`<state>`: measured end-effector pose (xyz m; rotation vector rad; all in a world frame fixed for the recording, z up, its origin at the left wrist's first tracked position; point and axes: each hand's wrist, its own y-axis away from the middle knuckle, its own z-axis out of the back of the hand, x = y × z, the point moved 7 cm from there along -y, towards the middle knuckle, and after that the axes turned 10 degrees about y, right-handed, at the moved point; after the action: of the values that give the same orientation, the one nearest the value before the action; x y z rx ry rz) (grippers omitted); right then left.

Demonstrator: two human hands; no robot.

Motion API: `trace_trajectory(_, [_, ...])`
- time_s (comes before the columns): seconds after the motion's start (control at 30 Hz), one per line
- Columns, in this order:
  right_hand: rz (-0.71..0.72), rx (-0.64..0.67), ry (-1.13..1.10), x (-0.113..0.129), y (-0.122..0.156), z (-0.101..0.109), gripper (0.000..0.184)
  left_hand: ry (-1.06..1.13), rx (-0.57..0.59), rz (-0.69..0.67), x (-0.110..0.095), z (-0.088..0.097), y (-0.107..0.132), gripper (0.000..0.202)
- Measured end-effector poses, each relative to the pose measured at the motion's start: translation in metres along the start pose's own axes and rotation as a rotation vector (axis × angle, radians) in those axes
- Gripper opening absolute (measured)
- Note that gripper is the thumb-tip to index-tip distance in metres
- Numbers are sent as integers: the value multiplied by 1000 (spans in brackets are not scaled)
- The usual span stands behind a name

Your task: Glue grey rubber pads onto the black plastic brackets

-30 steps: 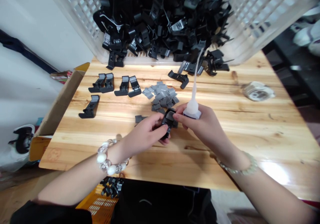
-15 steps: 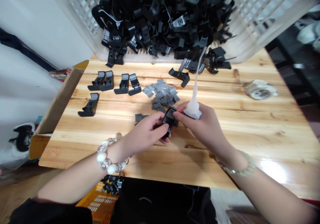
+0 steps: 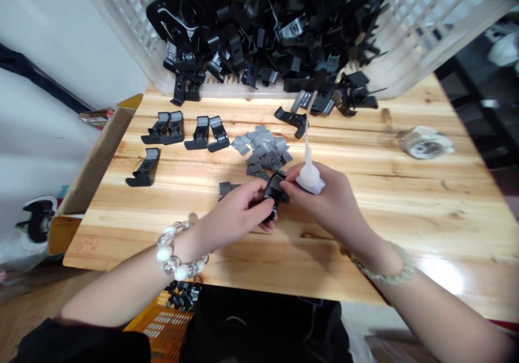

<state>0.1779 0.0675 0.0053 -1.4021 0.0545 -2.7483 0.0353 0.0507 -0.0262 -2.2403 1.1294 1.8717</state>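
Observation:
My left hand (image 3: pixel 243 206) is closed round a black plastic bracket (image 3: pixel 274 190), low over the front half of the table. A small grey pad lies on the bracket's upper end, where the thumb and forefinger of my right hand (image 3: pixel 324 195) press. That same right hand keeps a glue bottle (image 3: pixel 310 177) in its palm, its long thin nozzle pointing up and away from me; the bottle's body is mostly hidden. Just beyond the hands is a pile of grey pads (image 3: pixel 267 149). More grey pads (image 3: pixel 225 188) lie beside my left fingers.
Several black brackets (image 3: pixel 197 133) stand at the left of the wooden table (image 3: pixel 405 206). A white crate (image 3: pixel 409 66) heaped with black parts is at the back. A tape roll (image 3: pixel 425 142) lies at the right. An orange basket (image 3: pixel 162 325) is below the front edge.
The glue bottle's nozzle has swung slightly to the left and more upright. Both hands stay at the bracket, the right fingers still on its upper end.

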Motion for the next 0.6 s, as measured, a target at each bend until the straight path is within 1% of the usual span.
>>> trace_trajectory(0.23, [30, -7, 112, -1, 0, -3, 9, -1, -9, -14, 1, 1, 0, 11])
trace_trajectory(0.6, [1, -5, 81, 1, 0, 0, 7, -101, -10, -85, 2, 2, 3, 9])
